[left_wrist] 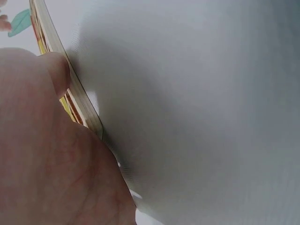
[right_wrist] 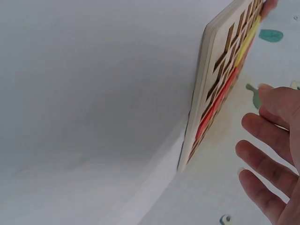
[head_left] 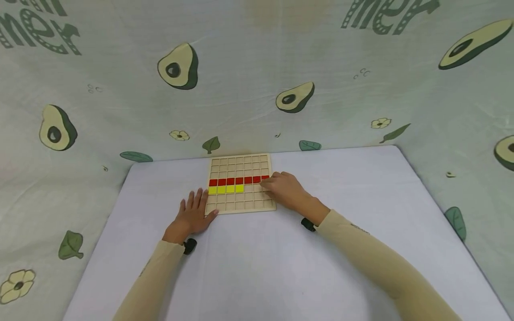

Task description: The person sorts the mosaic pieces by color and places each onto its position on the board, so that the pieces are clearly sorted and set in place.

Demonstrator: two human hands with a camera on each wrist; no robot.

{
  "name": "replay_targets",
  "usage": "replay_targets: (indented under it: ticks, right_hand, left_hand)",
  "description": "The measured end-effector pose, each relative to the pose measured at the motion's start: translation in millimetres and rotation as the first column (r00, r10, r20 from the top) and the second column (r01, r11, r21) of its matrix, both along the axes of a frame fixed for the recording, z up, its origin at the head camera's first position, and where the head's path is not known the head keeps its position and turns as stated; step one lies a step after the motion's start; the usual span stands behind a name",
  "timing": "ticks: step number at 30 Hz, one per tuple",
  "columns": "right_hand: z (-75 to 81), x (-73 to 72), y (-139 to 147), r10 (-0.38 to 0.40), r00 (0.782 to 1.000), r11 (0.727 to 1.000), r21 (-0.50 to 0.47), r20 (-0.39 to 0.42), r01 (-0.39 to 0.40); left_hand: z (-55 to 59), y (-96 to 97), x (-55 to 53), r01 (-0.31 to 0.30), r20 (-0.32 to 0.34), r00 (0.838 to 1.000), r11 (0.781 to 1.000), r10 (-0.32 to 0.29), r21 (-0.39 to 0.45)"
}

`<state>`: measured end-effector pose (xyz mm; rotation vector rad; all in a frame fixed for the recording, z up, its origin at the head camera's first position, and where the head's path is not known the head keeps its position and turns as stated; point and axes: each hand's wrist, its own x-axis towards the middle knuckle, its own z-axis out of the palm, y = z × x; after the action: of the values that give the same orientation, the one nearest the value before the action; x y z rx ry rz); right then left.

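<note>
A wooden grid board [head_left: 241,206] lies flat on the table near its far edge. A line of red tiles [head_left: 230,181] crosses it, and a shorter line of yellow tiles [head_left: 226,189] sits just in front, starting from the left side. My left hand [head_left: 192,218] rests spread at the board's left edge, its thumb at the front left corner; the left wrist view shows that thumb [left_wrist: 58,75] against the rim. Over the right edge reaches my right hand [head_left: 287,191], fingertips at the last red tile. In the right wrist view its fingers [right_wrist: 267,164] are loosely bent, with no tile visible between them.
A white table [head_left: 249,267] stretches around the board on all sides. Behind and beside it hangs a pale cloth [head_left: 241,120] printed with avocados and leaves. Both wrists carry a small black camera [head_left: 190,246].
</note>
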<state>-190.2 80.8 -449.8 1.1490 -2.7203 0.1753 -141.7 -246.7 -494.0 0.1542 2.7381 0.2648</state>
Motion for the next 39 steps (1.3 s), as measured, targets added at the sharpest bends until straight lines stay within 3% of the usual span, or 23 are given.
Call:
replay_targets:
  ticks: [13,39]
  right_hand:
    - [2.6,9.2,49.4,-0.050,0.998,0.998,-0.041,-0.033,0.049]
    - [-3.7,17.5,142.5,-0.161,0.985,0.981,-0.121,-0.054,0.153]
  left_hand:
    - [5.3,1.3,2.4,0.002,-0.008,1.000,1.000,-0.002,0.017]
    - [1.2,-1.1,2.4,0.015,-0.034,0.999,1.000,-0.014,0.027]
